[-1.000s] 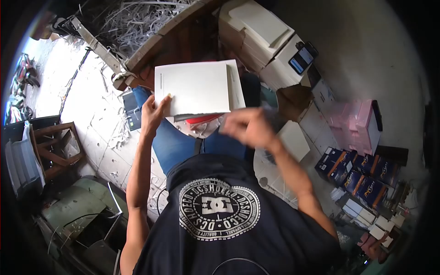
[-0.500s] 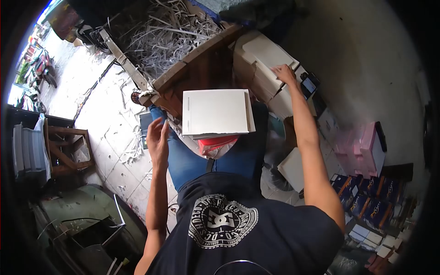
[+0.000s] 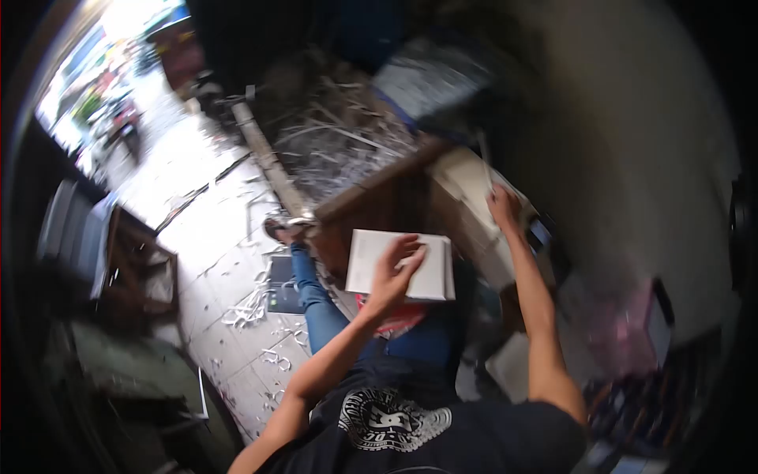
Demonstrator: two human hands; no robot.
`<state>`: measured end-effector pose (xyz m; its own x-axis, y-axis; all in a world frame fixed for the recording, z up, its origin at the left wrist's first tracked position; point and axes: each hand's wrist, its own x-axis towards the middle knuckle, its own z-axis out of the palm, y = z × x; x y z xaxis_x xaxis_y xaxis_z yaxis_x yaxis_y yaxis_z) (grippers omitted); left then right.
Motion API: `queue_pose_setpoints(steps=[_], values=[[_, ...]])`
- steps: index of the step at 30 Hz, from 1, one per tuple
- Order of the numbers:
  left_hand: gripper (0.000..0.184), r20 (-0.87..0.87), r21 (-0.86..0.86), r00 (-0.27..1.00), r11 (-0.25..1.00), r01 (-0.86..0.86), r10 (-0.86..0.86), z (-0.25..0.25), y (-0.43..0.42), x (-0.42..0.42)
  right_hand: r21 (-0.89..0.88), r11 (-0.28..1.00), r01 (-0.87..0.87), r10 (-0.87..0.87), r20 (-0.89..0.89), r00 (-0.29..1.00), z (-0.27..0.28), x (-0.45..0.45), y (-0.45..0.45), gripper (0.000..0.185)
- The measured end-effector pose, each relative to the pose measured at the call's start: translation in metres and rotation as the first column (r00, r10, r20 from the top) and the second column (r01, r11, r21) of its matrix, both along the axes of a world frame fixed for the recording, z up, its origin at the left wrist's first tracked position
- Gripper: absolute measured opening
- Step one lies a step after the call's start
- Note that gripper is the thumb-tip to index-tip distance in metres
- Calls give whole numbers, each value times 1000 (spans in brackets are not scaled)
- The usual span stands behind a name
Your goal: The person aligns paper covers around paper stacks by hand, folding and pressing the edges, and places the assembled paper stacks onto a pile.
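A small stack of white booklets or paper blocks [image 3: 365, 265] rests above my lap, on something red [image 3: 404, 318]. My left hand [image 3: 397, 268] is over this stack with its fingers apart; I cannot tell whether it touches the top one. Farther forward on the right, my right hand [image 3: 504, 207] is closed over the pale stack [image 3: 467, 175]. A thin, whitish, upright thing [image 3: 483, 152] rises from its fingers, too blurred to name for certain.
A wooden-edged bin [image 3: 371, 178] full of shredded paper strips [image 3: 335, 150] stands ahead. Paper scraps [image 3: 247, 308] litter the tiled floor at left. A dark device with a lit screen [image 3: 542, 231] lies right of my hand; a pink stack [image 3: 632, 324] stands farther right.
My left hand has moved right, from beside the white stack to over it. My right hand has closed, with a thin pale thing now rising from it. The view has shifted and blurred.
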<state>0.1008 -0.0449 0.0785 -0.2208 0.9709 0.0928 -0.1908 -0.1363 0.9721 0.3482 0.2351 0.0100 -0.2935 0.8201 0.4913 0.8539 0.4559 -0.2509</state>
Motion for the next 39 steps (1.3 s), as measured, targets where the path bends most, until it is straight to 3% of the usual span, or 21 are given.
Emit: queue_pose_setpoints(steps=[2, 3, 4, 5, 7, 8, 9, 10, 11, 13, 15, 16, 18, 19, 21, 22, 26, 34, 35, 38, 39], values=[[54, -58, 15, 998, 1000, -16, 17, 7, 28, -2, 151, 957, -248, 273, -182, 945, 55, -59, -93, 35], [56, 11, -84, 1000, 996, -17, 18, 15, 38, -1, 145, 933, -330, 349, -130, 928, 89, -87, -152, 33], [51, -16, 9, 997, 997, -74, 74, 17, 44, 8, 42, 917, -398, 400, -82, 913, 105, -100, -202, 36], [47, -53, 115, 992, 988, -105, 111, 19, 48, 7, 161, 868, -469, 468, 48, 882, 82, -100, -225, 44], [38, -132, -27, 991, 999, 23, -26, 32, 31, -9, -63, 824, -563, 566, 57, 823, 99, -98, -263, 56], [32, -286, -38, 957, 999, 31, -41, 39, 17, -21, -109, 806, -582, 584, -8, 812, 128, -97, -271, 65], [26, -455, 203, 890, 976, 75, 26, 42, 1, -34, -153, 787, -598, 594, -72, 801, 154, -94, -274, 74], [21, -574, -46, 789, 971, 235, -218, 58, -14, -53, -9, 885, -466, 461, -133, 878, 156, -85, -273, 82], [19, -652, -45, 700, 936, 348, -292, 56, -27, -68, 73, 928, -366, 371, -282, 885, 170, -88, -278, 65], [24, -739, -192, 484, 834, 517, -469, 51, -47, -85, -117, 845, -522, 411, -483, 773, 155, -84, -272, 44], [29, -752, -288, 341, 746, 601, -564, 41, -51, -99, -449, 610, -653, 197, -712, 674, 128, -83, -277, 27], [32, -831, -252, 343, 845, 471, -439, 44, -53, -102, -321, 656, -683, 287, -731, 619, 111, -93, -279, 22], [38, -940, -126, 292, 974, 189, -178, 44, -59, -97, -367, 635, -680, 114, -825, 553, 99, -113, -284, 20], [42, -955, 126, 282, 986, 105, 92, 37, -55, -86, -394, 618, -681, 21, -857, 515, 96, -123, -289, 20], [37, -872, 203, 470, 974, 96, 136, 30, -55, -59, -352, 670, -654, 29, -867, 497, 85, -137, -297, 20], [34, -853, 353, 439, 932, 87, 282, 21, -52, -51, -328, 698, -637, 34, -873, 487, 81, -141, -298, 21], [32, -749, 495, 506, 869, -3, 429, -9, -45, -40, -392, 657, -645, -55, -877, 477, 69, -135, -296, 15], [18, -592, 520, 757, 848, 97, 276, -7, -9, -46, -371, 686, -626, -270, -928, 255, 63, -136, -291, 14], [16, -597, 555, 749, 822, 125, 289, 2, 9, -54, -355, 712, -606, -263, -935, 239, 63, -131, -285, 15], [17, -841, 520, 320, 817, 250, 437, -15, 103, -118, -327, 829, -454, -248, -942, 227, 66, -80, -268, 17], [21, -790, 579, 411, 775, 254, 456, 13, 123, -138, -304, 865, -399, -231, -947, 222, 65, -56, -265, 16]])
